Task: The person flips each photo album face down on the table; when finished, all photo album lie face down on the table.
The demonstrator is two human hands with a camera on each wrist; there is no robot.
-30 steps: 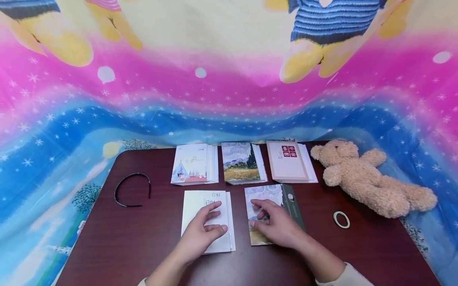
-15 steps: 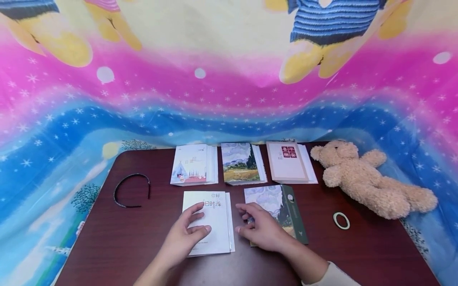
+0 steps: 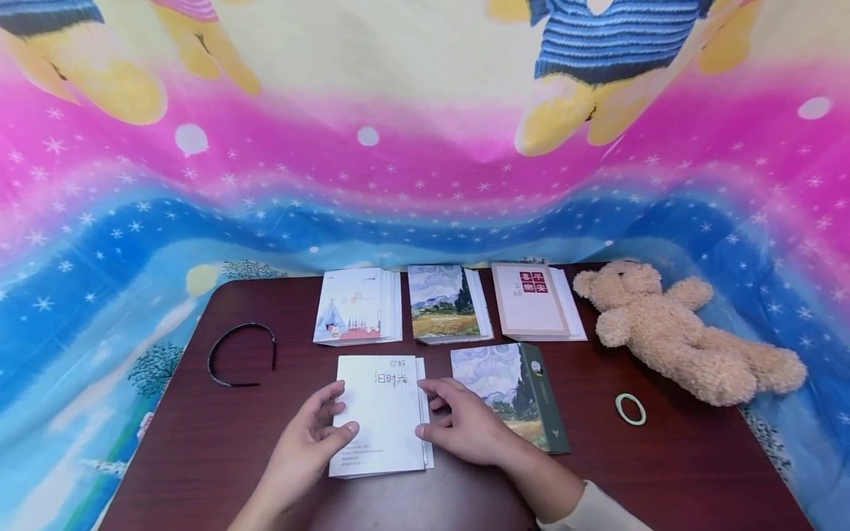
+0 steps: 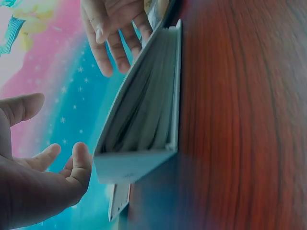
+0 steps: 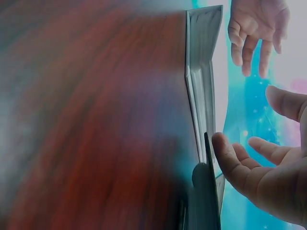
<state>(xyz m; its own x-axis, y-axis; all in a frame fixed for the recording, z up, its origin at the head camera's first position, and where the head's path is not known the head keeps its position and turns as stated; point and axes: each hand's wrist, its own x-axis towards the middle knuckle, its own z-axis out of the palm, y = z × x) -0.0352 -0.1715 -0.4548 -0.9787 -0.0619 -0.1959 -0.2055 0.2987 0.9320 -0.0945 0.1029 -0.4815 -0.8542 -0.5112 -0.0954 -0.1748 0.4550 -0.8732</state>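
A thick white album (image 3: 381,420) with dark lettering lies on the table in front of me. My left hand (image 3: 307,436) hovers by its left side, fingers loosely bent with a gap between thumb and fingertips. Over its right edge my right hand (image 3: 468,424) is held with thumb and fingers apart, nothing between them. Seen in the left wrist view, the white album (image 4: 144,105) has its cover slanting up over the pages. A landscape-painting album (image 3: 488,376) with a dark green strip lies beneath and beyond my right hand, partly covered by it.
Behind stand a tent-picture album (image 3: 352,302), a second painted album (image 3: 441,302) and a pink-bordered album (image 3: 531,302). A black headband (image 3: 229,332) lies left; a pale ring (image 3: 629,409) and a teddy bear (image 3: 677,332) lie right. A patterned cloth (image 3: 412,184) hangs behind the table (image 3: 199,457).
Both hands have moved left. My left hand has gone from over the white album to its left side, and my right hand from the painted album to the white album's right edge.
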